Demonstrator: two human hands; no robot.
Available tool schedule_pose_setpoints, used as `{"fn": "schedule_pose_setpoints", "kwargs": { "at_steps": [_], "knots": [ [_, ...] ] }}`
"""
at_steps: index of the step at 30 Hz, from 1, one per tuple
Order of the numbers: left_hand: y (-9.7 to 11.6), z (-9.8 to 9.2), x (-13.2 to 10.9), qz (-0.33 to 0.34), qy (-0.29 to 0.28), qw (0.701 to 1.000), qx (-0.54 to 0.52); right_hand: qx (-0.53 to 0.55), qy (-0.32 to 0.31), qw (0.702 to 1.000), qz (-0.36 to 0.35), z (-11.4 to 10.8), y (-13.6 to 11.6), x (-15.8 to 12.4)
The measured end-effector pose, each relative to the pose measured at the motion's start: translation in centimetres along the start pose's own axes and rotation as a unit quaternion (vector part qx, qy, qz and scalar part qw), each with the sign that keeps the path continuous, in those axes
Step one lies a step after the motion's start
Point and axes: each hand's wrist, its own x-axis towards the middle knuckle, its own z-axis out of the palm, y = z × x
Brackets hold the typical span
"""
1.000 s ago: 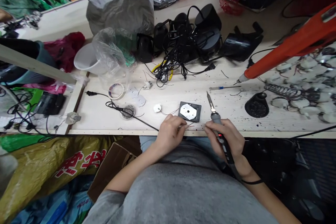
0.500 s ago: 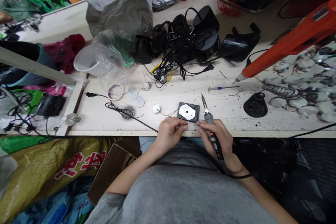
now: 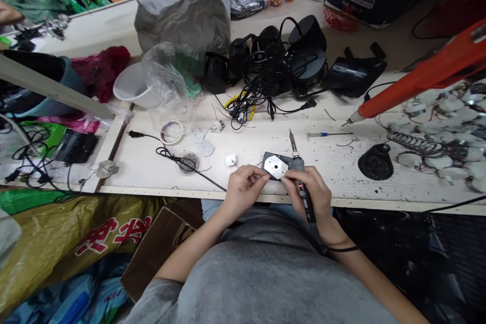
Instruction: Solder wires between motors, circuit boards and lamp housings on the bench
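The left hand (image 3: 245, 186) has its fingers curled in, with thumb and forefinger pinched together. Whatever sits between them is too small to make out. The pinch is at the near left corner of a black square plate (image 3: 285, 160), which carries a silver LED board (image 3: 274, 166) and lies on the desk (image 3: 334, 178) right ahead of both hands.

The right hand (image 3: 309, 191) is clenched around the grey handle of a soldering iron (image 3: 296, 161). Its forefinger and thumb reach in to meet the left fingertips at the plate's near edge. The iron runs up out of the fist along the plate's right side, its tip pointing away from the person, and its cord trails back past the wrist.

Just left of the left hand lies a small white part (image 3: 230, 160). Further left are a round mesh disc (image 3: 189, 163) and a roll of tape (image 3: 171, 132). Beyond the right hand lies a thin screwdriver (image 3: 328, 134). Off to the right, well apart, sits a black iron stand (image 3: 375, 162) with a coil spring (image 3: 412, 142). An orange tool (image 3: 421, 78) slants above it. Far ahead of both hands there is a heap of black adapters and cables (image 3: 277, 63).
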Motion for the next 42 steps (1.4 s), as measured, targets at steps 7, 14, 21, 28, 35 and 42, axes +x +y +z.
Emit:
{"fn": "schedule_pose_setpoints", "kwargs": {
  "at_steps": [7,14,21,28,35,42],
  "knots": [
    [-0.4,0.5,0.4,0.097,0.090,0.987,0.095,0.031,-0.069,0.997,0.004,-4.5,-1.5,1.1],
    [-0.5,1.1,0.2,0.199,0.122,0.964,0.124,-0.033,-0.015,0.999,0.032,-5.6,-2.9,-0.9],
    [-1.1,1.1,0.7,0.273,0.097,0.946,0.146,-0.263,0.080,0.956,0.100,-9.7,0.5,-3.0],
    [-0.8,0.9,0.7,0.293,0.095,0.941,0.140,-0.336,0.165,0.906,0.196,-11.9,4.1,-4.9],
    [-0.7,0.8,0.9,0.286,0.091,0.944,0.136,-0.344,0.190,0.898,0.200,-12.1,4.9,-4.4],
    [-0.7,0.8,0.9,0.290,0.087,0.944,0.132,-0.335,0.190,0.900,0.204,-12.2,6.1,-4.2]
  ]
}}
